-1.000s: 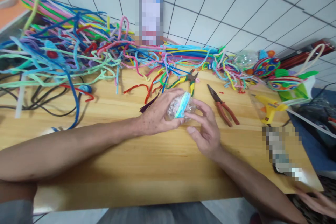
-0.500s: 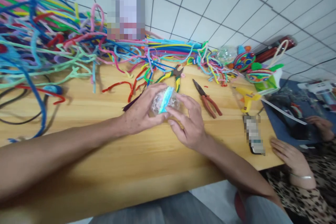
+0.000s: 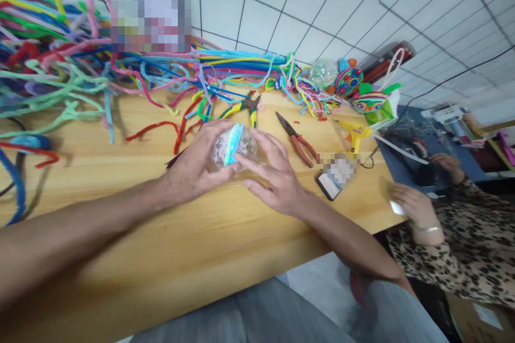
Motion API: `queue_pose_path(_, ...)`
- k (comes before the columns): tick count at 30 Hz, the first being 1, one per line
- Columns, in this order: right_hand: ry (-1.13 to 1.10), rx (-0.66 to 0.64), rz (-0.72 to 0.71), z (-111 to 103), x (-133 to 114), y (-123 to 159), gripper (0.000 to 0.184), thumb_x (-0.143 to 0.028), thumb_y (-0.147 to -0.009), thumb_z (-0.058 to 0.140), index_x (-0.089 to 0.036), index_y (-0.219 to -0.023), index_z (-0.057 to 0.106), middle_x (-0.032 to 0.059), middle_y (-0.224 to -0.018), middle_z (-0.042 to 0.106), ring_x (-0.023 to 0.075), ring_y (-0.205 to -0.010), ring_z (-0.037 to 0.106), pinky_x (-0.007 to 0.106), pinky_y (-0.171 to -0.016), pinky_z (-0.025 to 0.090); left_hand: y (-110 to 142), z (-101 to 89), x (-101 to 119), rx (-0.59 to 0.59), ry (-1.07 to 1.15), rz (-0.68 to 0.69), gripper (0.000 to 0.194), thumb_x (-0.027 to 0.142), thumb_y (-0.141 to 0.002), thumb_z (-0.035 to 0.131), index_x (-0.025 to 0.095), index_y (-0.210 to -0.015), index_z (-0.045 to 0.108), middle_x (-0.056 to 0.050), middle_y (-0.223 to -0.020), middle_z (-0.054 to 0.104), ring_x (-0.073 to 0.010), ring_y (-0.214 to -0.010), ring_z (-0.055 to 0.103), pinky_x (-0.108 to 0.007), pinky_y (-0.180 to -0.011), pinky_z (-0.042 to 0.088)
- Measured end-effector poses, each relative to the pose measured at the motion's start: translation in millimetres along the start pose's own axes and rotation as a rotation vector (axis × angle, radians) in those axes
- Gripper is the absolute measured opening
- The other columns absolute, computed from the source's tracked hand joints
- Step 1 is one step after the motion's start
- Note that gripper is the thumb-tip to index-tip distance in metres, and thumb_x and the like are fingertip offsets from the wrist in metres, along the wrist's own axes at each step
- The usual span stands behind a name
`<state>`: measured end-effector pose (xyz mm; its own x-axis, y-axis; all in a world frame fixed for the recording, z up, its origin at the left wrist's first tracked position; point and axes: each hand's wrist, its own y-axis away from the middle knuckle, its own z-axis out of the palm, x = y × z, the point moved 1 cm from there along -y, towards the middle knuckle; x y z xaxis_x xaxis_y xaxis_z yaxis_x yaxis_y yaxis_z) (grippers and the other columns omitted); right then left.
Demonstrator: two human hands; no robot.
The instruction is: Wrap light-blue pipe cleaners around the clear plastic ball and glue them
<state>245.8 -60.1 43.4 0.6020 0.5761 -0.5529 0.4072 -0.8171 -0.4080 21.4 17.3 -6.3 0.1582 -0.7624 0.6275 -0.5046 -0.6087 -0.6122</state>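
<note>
Clear plastic ball with a fuzzy blue-and-yellow band: held near the middle of the view, over the wooden table, band tilted towards 1 o'clock; cannot tell whether touching the wood.
Left hand: closed around the ball's 9 o'clock side, thumb low, fingers behind.
Right hand: partly open at 4 o'clock, index fingertip against the band's lower end, thumb apart.
Pliers with yellow-and-green handles: lying open, near, towards 1 o'clock.
Long-nosed pliers with red handles: lying at 3 o'clock, beside the right hand.
Yellow glue gun: lying farther out at 3 o'clock.
Heaped multicoloured fuzzy stems: spread towards 10 o'clock.
Band risk: could peel, bunch or skew if pushed sideways by the fingertip, particularly if poorly stuck to such smooth plastic.
Ball risk: could roll in the grip if pressed off-centre, or dent if squeezed too hard.
Elbow-room risk: could knock the red-handled pliers if swung outward at 3 o'clock.
</note>
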Motion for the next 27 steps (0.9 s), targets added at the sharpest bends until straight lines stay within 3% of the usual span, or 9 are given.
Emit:
queue_pose_path(2,-0.328,0.027,0.153,7,10,3,0.044,-0.061,-0.105,0.063,-0.035,-0.139,0.077,0.0046,-0.176,0.048,0.0329,-0.164,0.045,0.06,-0.133,0.039,0,-0.6,4,-0.011,-0.012,0.01,0.077,0.039,-0.098,0.076,0.028,-0.166,0.041,-0.015,-0.156,0.059,-0.0356,-0.149,0.058,-0.06,-0.124,0.055)
queue_pose_path(5,-0.713,0.194,0.373,14,16,4,0.05,-0.072,-0.099,0.067,-0.035,-0.13,0.08,0.0042,-0.168,0.059,0.0303,-0.162,0.047,0.055,-0.132,0.041,0,-0.3,9,-0.032,-0.032,0.04,0.08,0.034,-0.095,0.077,0.028,-0.165,0.04,-0.017,-0.158,0.058,-0.0363,-0.152,0.056,-0.061,-0.126,0.053)
queue_pose_path(8,-0.858,0.366,0.521,13,19,4,0.038,-0.061,-0.087,0.087,-0.033,-0.111,0.081,0.003,-0.147,0.074,0.0266,-0.147,0.062,0.05,-0.128,0.045,1,0.4,11,-0.055,-0.052,0.034,0.08,0.032,-0.094,0.077,0.025,-0.164,0.039,-0.019,-0.159,0.056,-0.0378,-0.154,0.055,-0.063,-0.126,0.051)
queue_pose_path(10,-0.892,0.45,0.595,8,22,5,0.034,-0.054,-0.081,0.094,-0.03,-0.097,0.078,0.001,-0.119,0.082,0.0212,-0.119,0.073,0.041,-0.115,0.053,1,0.6,11,-0.058,-0.053,0.023,0.079,0.032,-0.095,0.075,0.026,-0.164,0.039,-0.018,-0.16,0.056,-0.0375,-0.154,0.055,-0.063,-0.127,0.051)
queue_pose_path(12,-0.885,0.461,0.66,6,23,7,0.039,-0.057,-0.079,0.095,-0.027,-0.087,0.073,-0.0018,-0.091,0.078,0.0167,-0.09,0.07,0.034,-0.097,0.056,1,0.5,11,-0.055,-0.048,0.022,0.078,0.032,-0.095,0.075,0.027,-0.164,0.038,-0.017,-0.16,0.056,-0.0368,-0.154,0.055,-0.062,-0.127,0.051)
queue_pose_path(14,-0.823,0.415,0.699,6,21,9,0.046,-0.064,-0.08,0.092,-0.025,-0.083,0.069,-0.0035,-0.076,0.07,0.0154,-0.077,0.064,0.032,-0.085,0.054,2,0.4,10,-0.051,-0.045,0.018,0.078,0.031,-0.095,0.075,0.027,-0.164,0.039,-0.017,-0.161,0.056,-0.0367,-0.154,0.055,-0.062,-0.127,0.051)
queue_pose_path(19,-0.59,0.343,0.666,-6,1,29,0.053,-0.067,-0.103,0.065,-0.023,-0.072,0.063,-0.0016,-0.069,0.064,0.0161,-0.071,0.061,0.032,-0.075,0.049,2,0.1,10,-0.041,-0.04,0.02,0.079,0.031,-0.094,0.077,0.027,-0.163,0.04,-0.017,-0.16,0.057,-0.0375,-0.153,0.056,-0.064,-0.126,0.051)
queue_pose_path(24,-0.292,0.479,0.82,-43,0,87,0.06,-0.057,-0.102,0.069,-0.023,-0.055,0.051,-0.0022,-0.056,0.054,0.0138,-0.057,0.05,0.03,-0.061,0.041,1,0.3,12,-0.054,-0.029,0.002,0.078,0.031,-0.095,0.075,0.026,-0.164,0.039,-0.019,-0.16,0.057,-0.0391,-0.154,0.055,-0.065,-0.126,0.051)
queue_pose_path(27,-0.25,0.481,0.862,-46,1,107,0.061,-0.057,-0.102,0.066,-0.024,-0.054,0.048,-0.0029,-0.053,0.05,0.0137,-0.054,0.049,0.029,-0.056,0.04,1,0.3,11,-0.055,-0.021,0.007,0.077,0.031,-0.096,0.075,0.026,-0.164,0.039,-0.019,-0.16,0.057,-0.0389,-0.154,0.055,-0.065,-0.125,0.051)
